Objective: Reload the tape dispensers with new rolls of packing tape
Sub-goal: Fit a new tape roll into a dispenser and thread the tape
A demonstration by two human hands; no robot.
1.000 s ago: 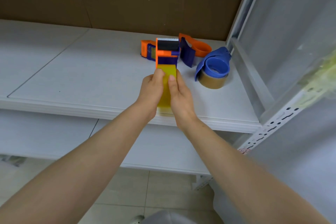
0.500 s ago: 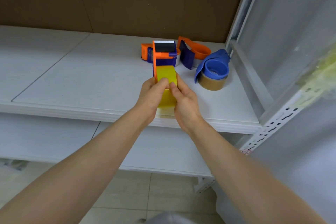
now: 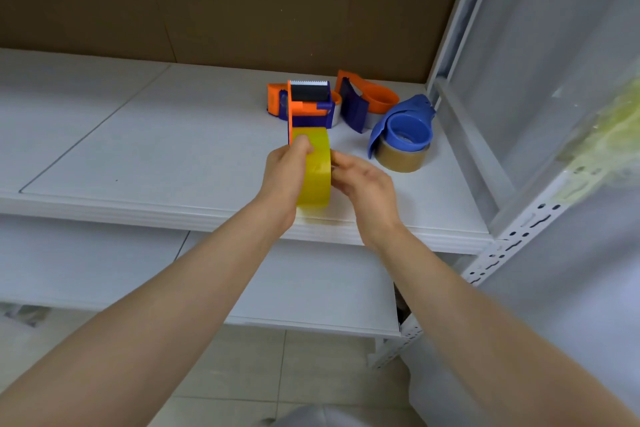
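A yellow roll of packing tape (image 3: 317, 170) stands on edge in an orange and blue tape dispenser (image 3: 308, 104), near the front of the white shelf (image 3: 138, 149). My left hand (image 3: 285, 177) grips the roll from its left side, thumb on top. On the roll's right side my right hand (image 3: 363, 184) has its fingertips touching the roll. The dispenser's serrated blade points away from me.
Behind lie another orange dispenser (image 3: 277, 102) and an orange and blue one (image 3: 363, 104). A blue dispenser on a brown tape roll (image 3: 403, 135) sits at the right. A white upright post (image 3: 519, 225) bounds the shelf on the right; a lower shelf (image 3: 311, 288) lies below.
The dispenser with the roll has come down and toward me, onto the shelf. My right hand has shifted from the roll's top to its right side.
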